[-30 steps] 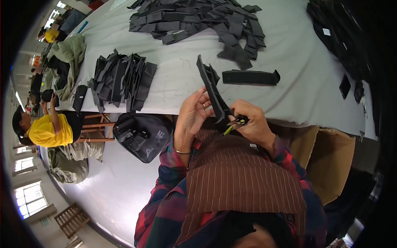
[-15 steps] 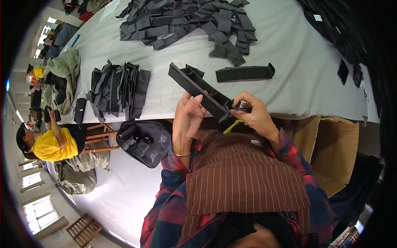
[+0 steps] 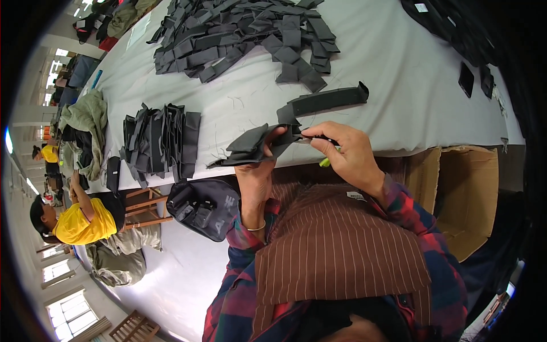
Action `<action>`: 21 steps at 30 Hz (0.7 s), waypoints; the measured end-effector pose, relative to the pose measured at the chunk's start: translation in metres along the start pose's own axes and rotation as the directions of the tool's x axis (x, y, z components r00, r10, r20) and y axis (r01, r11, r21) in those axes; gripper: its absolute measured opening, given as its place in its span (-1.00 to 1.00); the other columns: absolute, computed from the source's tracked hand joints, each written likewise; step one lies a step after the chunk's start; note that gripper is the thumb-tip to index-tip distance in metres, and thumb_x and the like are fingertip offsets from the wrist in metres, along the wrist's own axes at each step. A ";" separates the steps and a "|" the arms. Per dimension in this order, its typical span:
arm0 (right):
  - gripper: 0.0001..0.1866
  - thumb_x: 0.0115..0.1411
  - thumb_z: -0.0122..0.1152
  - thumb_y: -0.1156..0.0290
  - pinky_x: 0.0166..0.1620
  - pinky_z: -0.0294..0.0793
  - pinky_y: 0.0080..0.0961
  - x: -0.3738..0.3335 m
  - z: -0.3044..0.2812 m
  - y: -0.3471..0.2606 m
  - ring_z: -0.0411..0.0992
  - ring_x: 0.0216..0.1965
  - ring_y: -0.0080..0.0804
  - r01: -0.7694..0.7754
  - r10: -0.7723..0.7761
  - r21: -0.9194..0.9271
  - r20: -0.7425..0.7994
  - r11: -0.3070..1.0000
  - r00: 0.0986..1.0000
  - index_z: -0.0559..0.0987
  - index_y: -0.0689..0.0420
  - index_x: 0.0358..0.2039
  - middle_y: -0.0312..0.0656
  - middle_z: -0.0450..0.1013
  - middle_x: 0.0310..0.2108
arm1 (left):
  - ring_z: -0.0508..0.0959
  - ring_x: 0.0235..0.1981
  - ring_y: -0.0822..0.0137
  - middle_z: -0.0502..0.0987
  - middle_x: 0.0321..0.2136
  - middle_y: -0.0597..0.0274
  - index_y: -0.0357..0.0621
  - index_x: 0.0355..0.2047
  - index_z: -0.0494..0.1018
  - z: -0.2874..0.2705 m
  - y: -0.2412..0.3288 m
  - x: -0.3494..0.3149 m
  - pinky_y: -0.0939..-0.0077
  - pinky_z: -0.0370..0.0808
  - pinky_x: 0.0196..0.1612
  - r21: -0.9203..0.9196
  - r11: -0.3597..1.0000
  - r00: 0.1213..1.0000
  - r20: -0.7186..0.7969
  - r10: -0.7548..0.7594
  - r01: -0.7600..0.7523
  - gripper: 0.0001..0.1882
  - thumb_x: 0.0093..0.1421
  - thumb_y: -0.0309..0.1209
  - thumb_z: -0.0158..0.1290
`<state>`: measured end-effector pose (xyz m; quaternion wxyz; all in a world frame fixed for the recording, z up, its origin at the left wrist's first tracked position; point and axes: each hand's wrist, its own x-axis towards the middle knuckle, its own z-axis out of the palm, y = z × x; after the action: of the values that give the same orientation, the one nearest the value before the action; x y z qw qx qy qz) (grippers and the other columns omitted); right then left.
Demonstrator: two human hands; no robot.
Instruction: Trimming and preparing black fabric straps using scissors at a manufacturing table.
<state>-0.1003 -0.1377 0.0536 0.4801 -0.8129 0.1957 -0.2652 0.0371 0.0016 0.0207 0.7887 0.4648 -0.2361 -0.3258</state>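
Head view showed us two bare hands working together over the near edge of a pale cloth-covered surface [image 3: 399,117]. We saw the left hand [image 3: 257,174] with its fingers closed round a folded bundle of dark fabric [image 3: 249,146], which lay above the palm, just clear of the wrist. Our right hand [image 3: 350,154] was at the bundle's 3 o'clock end, its fingers closed narrowly on a small dark tool with a bright green end [image 3: 325,163]; we could not tell whether the fingertips also pinched the cloth. At 2 o'clock from the bundle we had a single dark strip [image 3: 331,101] lying on the surface, and a flap of the held cloth overlapped its near end in our view, though we could not tell whether they touched. At 12 o'clock we saw a broad heap of similar dark pieces [image 3: 228,43], and at 9 o'clock an upright stack of folded ones [image 3: 159,142]. Below the surface's edge we noticed a black bag [image 3: 208,211] at 8 o'clock from the left hand and an open cardboard box [image 3: 468,199] at 4 o'clock from the right.
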 end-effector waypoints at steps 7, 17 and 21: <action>-0.88 0.08 0.19 0.46 -0.37 0.41 -0.42 -0.001 0.001 -0.004 0.45 -0.43 -0.24 0.082 -0.093 -0.239 -0.034 0.967 0.995 0.60 0.10 -0.33 -0.21 0.51 -0.43 | 0.46 0.01 0.11 0.49 -0.11 -0.11 -0.24 -0.42 0.32 0.001 0.008 0.000 0.24 0.34 0.13 0.518 0.849 0.993 0.102 0.056 -0.101 -0.83 0.05 -0.76 -0.01; -0.91 0.06 0.21 0.46 -0.40 0.35 -0.47 -0.001 -0.001 -0.005 0.41 -0.49 -0.31 0.122 -0.119 -0.298 0.029 0.947 0.992 0.58 0.12 -0.38 -0.25 0.51 -0.48 | 0.48 -0.01 0.15 0.48 -0.08 -0.09 -0.30 -0.20 0.40 0.003 0.004 -0.006 0.29 0.39 0.09 0.503 0.862 0.998 0.029 0.057 -0.064 -0.80 0.14 -0.68 -0.05; -0.86 0.14 0.14 0.50 -0.30 0.38 -0.60 0.001 -0.005 0.002 0.43 -0.41 -0.53 -0.174 0.174 0.103 0.015 0.979 0.985 0.56 0.22 -0.28 -0.26 0.53 -0.41 | 0.48 0.02 0.10 0.38 0.03 -0.12 -0.27 0.09 0.21 0.008 0.012 0.000 0.24 0.52 -0.01 -0.075 0.988 0.989 0.075 -0.127 0.133 -0.59 0.22 -0.63 -0.14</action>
<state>-0.1028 -0.1420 0.0539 0.5439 -0.7673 0.2504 -0.2295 0.0350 0.0015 0.0354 0.7750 0.4358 -0.2195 -0.4016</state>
